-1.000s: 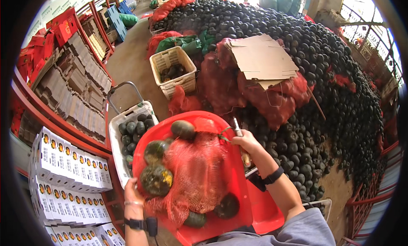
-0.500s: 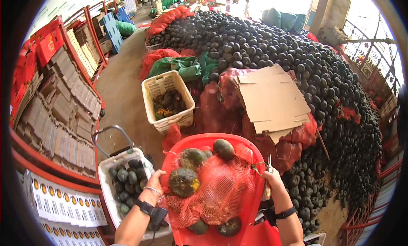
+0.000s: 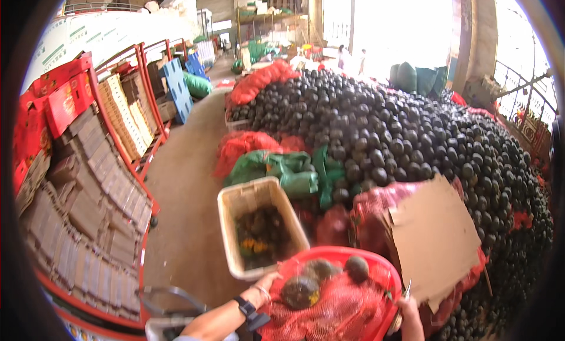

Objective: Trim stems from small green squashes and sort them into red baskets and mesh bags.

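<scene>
A red plastic tub [image 3: 376,260] is in front of me, low in the picture. In it lie dark green squashes [image 3: 357,269], one with a yellow-orange patch, and a red mesh bag [image 3: 338,314]. My left hand [image 3: 268,286] is closed on the tub's left rim. On the right rim my right hand [image 3: 410,318] is closed too, with a slim metal-bladed hand tool [image 3: 407,289] pointing up from it; its exact kind is unclear. Just beyond the tub stands a cream plastic crate [image 3: 226,232] with dark squashes inside, some showing orange flesh.
A huge heap of dark squashes [image 3: 400,129] fills the right side. Flat cardboard [image 3: 435,238] lies on red mesh sacks. Red-framed racks of folded cartons [image 3: 88,235] line the left, beside a concrete floor aisle [image 3: 191,164]. A cart handle [image 3: 170,291] stands at lower left.
My view has tilted up, so the tub, hands and crate sit lower and further right. The white crate of squashes at left has mostly left the picture. Both hands keep hold of the tub.
</scene>
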A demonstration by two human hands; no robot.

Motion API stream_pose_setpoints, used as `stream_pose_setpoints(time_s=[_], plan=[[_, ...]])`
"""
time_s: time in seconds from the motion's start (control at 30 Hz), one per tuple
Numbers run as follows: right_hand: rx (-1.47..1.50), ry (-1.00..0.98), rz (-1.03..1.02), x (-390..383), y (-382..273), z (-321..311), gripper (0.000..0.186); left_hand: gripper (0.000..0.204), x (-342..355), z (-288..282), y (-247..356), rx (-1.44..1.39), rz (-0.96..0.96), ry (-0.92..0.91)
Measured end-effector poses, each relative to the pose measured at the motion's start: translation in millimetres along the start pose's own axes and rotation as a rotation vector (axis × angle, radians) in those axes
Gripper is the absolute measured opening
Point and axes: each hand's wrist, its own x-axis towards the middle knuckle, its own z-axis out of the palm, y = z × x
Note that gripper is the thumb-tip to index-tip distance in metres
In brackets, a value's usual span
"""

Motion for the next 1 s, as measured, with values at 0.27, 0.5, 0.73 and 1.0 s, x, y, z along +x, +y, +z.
stream_pose_setpoints(time_s=[0.27,0.5,0.73,1.0], plan=[[0.358,-0.021,0.099,109.4,57.6,199.9,0.028,0.049,212.1,-57.2,190.2,0.252,-0.102,-0.026],[0.371,-0.036,0.122,114.4,141.9,385.2,0.035,0.102,274.8,-156.9,269.2,0.662,0.258,0.133],[-0.165,-0.439,0.341,74.7,14.9,447.8,0.039,0.036,153.9,-244.9,212.3,0.784,0.029,0.359],[-0.482,-0.283,0.532,12.1,33.6,300.5,0.022,0.044,109.7,-317.0,105.4,0.467,-0.415,0.516]])
